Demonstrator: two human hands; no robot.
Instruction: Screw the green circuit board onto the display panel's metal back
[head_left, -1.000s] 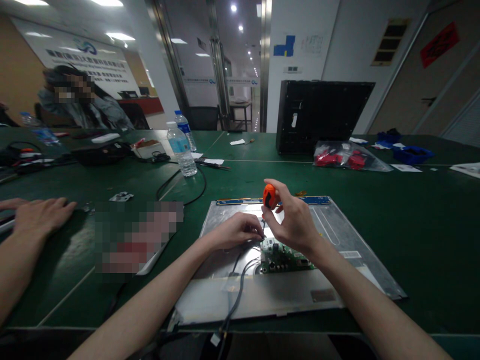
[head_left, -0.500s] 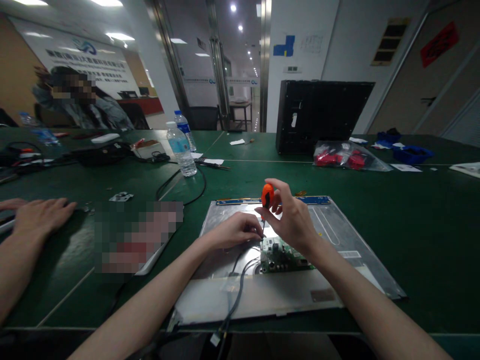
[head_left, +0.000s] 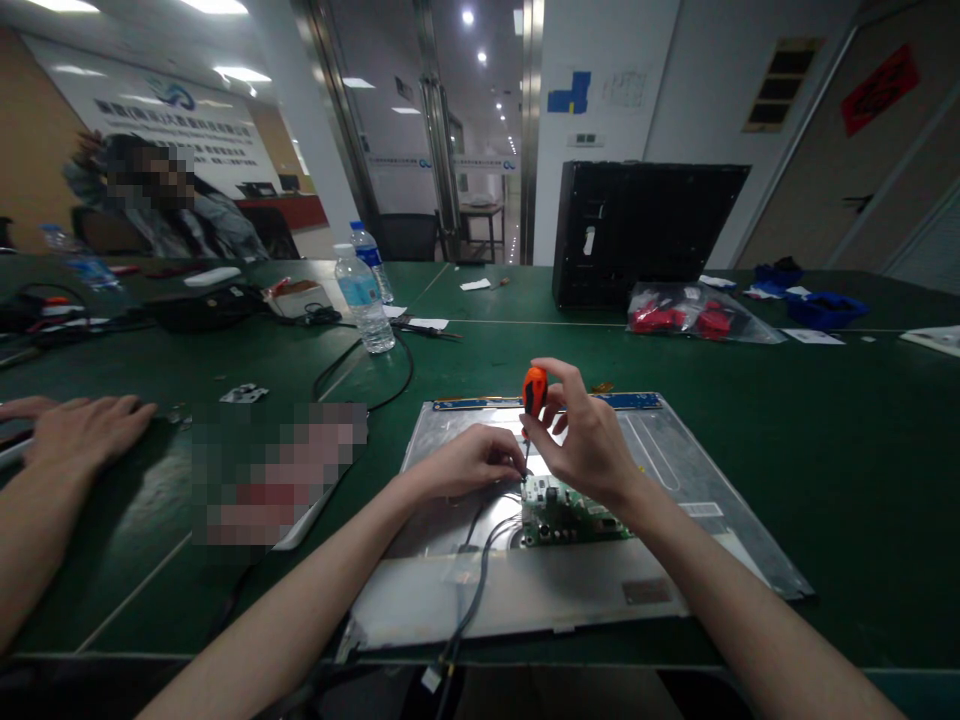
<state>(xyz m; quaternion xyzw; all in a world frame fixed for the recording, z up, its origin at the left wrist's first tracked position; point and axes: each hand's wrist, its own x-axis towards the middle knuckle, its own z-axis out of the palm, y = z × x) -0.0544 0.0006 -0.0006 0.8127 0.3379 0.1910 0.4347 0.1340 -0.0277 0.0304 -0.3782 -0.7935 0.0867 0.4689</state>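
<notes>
An orange and black screwdriver stands nearly upright in my right hand, with the index finger on top of its handle and the other fingers curled beside it. Its thin shaft points down at the upper left corner of a green circuit board. At that same corner my left hand is closed in a pinch beside the shaft's tip; whatever sits between those fingertips is hidden. Under both hands lies a flat metal-backed display panel, the board resting on it. Dark cables run from near the board over the panel's front edge.
Another person's hand rests on the green table at left. Water bottles, a blurred-out object and a small metal piece lie leftward. Behind stand a black monitor casing and a plastic bag with red items.
My right thumb and fingers have shifted slightly around the screwdriver handle, and the handle looks turned a little. My left hand stays at the board's corner.
</notes>
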